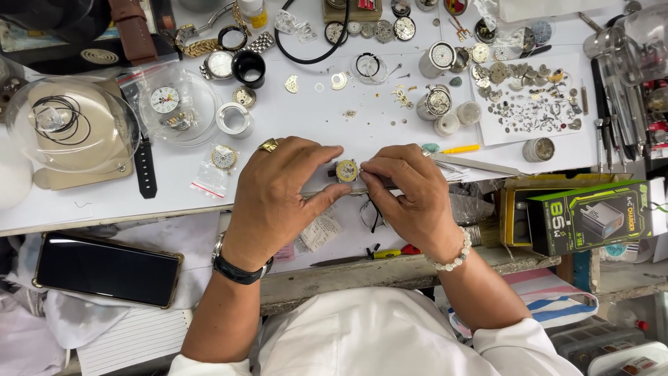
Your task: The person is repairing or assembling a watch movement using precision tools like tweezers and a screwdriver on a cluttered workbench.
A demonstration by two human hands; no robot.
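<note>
"What are those fingers (332,154) pinching?"

"A tiny round gold watch piece (346,170). Left hand (278,191) and right hand (407,191) both grip its edges, just above the white counter (306,115)."

"Will it break?"

"Probably. It looks light and fragile, so hold the rim."

Bright, even overhead light fills the frame, with soft short shadows. Glare shows on the phone screen (104,268) at lower left and the plastic dome (69,125). Edges bend slightly; focus is sharp.
</note>
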